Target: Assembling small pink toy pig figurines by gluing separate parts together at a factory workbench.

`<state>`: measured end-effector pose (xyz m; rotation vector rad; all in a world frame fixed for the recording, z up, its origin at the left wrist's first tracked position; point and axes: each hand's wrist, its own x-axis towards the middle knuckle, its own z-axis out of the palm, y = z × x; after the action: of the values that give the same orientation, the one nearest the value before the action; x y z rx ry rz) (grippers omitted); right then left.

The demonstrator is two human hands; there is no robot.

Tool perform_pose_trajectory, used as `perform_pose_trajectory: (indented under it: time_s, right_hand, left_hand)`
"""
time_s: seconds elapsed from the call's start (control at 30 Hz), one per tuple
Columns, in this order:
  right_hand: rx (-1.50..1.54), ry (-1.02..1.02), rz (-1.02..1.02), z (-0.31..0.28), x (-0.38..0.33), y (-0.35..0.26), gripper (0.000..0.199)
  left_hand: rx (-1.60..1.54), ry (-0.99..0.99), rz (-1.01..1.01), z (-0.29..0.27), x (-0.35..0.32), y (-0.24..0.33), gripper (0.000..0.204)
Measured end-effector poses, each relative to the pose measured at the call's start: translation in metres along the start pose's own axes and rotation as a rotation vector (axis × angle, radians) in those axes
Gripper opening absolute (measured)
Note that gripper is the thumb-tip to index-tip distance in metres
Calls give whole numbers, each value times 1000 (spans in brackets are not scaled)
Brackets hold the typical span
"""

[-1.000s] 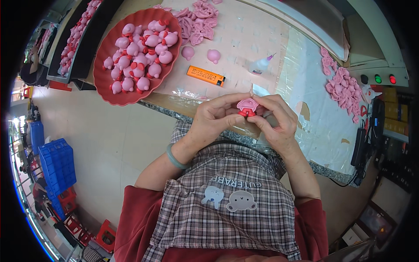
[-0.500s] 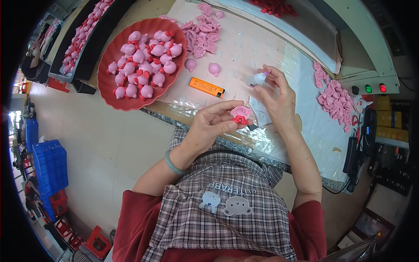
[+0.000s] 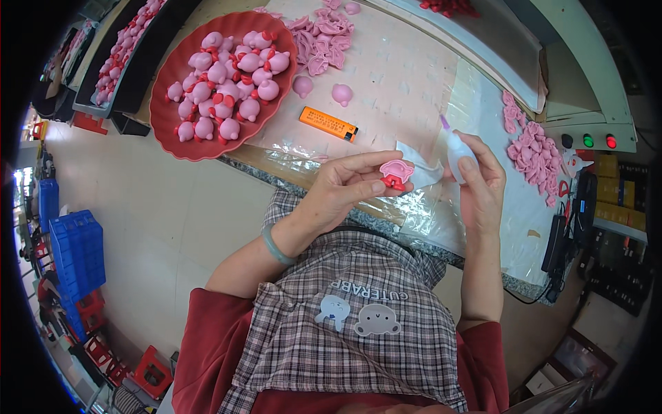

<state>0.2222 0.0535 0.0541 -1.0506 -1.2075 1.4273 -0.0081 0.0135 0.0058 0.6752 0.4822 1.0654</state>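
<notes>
Between the thumb and fingers of my left hand [image 3: 348, 183] is a small pink toy part [image 3: 396, 174] with red feet, its hollow rimmed side showing. My right hand [image 3: 480, 181] is closed around a white squeeze bottle [image 3: 457, 153], whose thin purple tip points up and to the left. A crumpled white cloth [image 3: 422, 164] lies on the table between the two hands. Farther left, an orange lighter [image 3: 328, 124] rests near two round pink pieces, one of them a pink ball [image 3: 342, 94].
A red scalloped bowl [image 3: 163, 131] at the left holds many pink figures with red feet. Flat pink pieces are heaped at the far side [image 3: 319, 43] and at the right [image 3: 536, 162]. A black bin [image 3: 131, 90] stands far left. Green and red lit buttons [image 3: 600, 141] sit at the right.
My right hand has moved right and turned the bottle so that its tip points upward. My left hand has shifted slightly right with the pink toy part.
</notes>
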Motion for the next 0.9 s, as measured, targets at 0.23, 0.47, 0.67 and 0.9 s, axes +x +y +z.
perform_pose_trajectory:
  time_s: [0.23, 0.47, 0.67, 0.9]
  right_hand:
    - [-53, 68, -18, -9, -18, 0, 45]
    - [-228, 108, -169, 3, -29, -10, 47]
    - [-552, 142, -369, 16, -35, -9, 48]
    - [-850, 95, -617, 21, -36, -14, 46]
  left_hand:
    - [63, 34, 25, -3, 2, -10, 47]
    - [68, 24, 8, -3, 1, -12, 45]
    - [109, 36, 9, -4, 1, -14, 45]
    - [109, 35, 11, -3, 0, -12, 46]
